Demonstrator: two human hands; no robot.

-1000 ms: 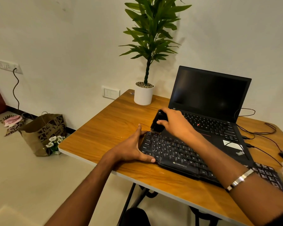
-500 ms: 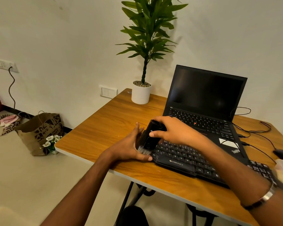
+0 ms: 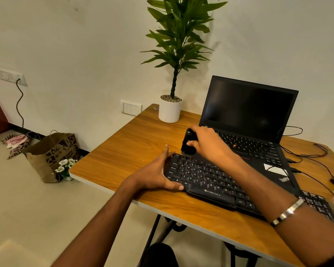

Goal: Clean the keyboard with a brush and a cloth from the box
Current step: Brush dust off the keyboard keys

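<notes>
A black keyboard (image 3: 210, 180) lies on the wooden table (image 3: 135, 151) in front of an open laptop. My right hand (image 3: 208, 145) grips a black brush (image 3: 188, 143), held nearly upright with its bristles on the keyboard's far left corner. My left hand (image 3: 156, 176) holds the keyboard's left end, thumb on its front edge and fingers along its side. The cloth and the box cannot be made out; a pale object shows at the right edge.
A black laptop (image 3: 247, 122) stands open behind the keyboard, with cables (image 3: 312, 160) trailing to the right. A white potted plant (image 3: 171, 110) sits at the table's back corner. A paper bag (image 3: 52, 155) with flowers stands on the floor to the left.
The brush has gone from the keyboard's front left corner back up to its far left corner. My left hand stays on the keyboard's left end.
</notes>
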